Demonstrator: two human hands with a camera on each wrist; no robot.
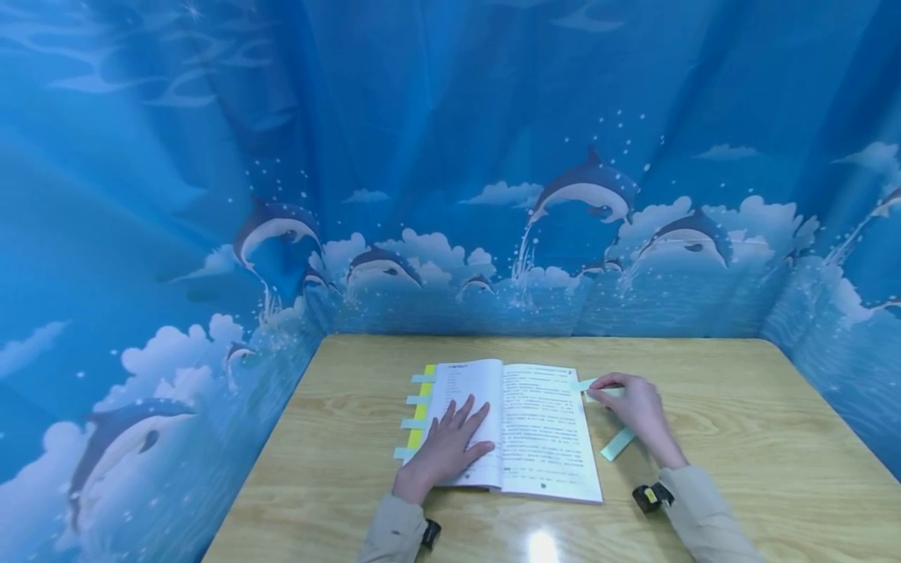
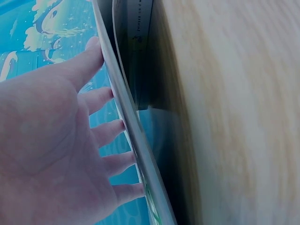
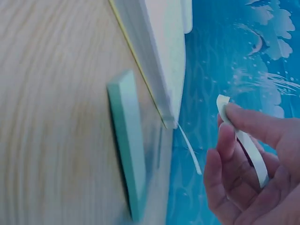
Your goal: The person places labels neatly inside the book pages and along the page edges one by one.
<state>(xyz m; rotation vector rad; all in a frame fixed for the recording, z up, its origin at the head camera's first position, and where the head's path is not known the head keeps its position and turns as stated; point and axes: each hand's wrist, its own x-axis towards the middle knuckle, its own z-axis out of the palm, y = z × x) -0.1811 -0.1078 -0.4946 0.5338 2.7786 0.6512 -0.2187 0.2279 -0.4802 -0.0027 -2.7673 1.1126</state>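
Note:
An open book (image 1: 545,438) lies on the table, its printed pages facing up. My left hand (image 1: 450,450) rests on the left page with spread fingers; the left wrist view shows the fingertips against the paper. Beyond the book's right edge, my right hand (image 1: 637,407) pinches a pale green sticky strip (image 3: 253,154) between thumb and fingers, the strip curving toward the palm. A similar strip (image 3: 190,149) sticks out from the right page's upper edge. Below the right hand lies a pad of green sticky strips (image 3: 126,145), partly hidden by the hand in the head view.
Several pale green tabs (image 1: 415,424) stick out along the book's left side, over a yellow edge (image 1: 428,389). The wooden table (image 1: 338,438) meets a blue curtain (image 1: 436,156) printed with dolphins at the back and sides. A black wrist camera (image 1: 648,498) is by the right sleeve.

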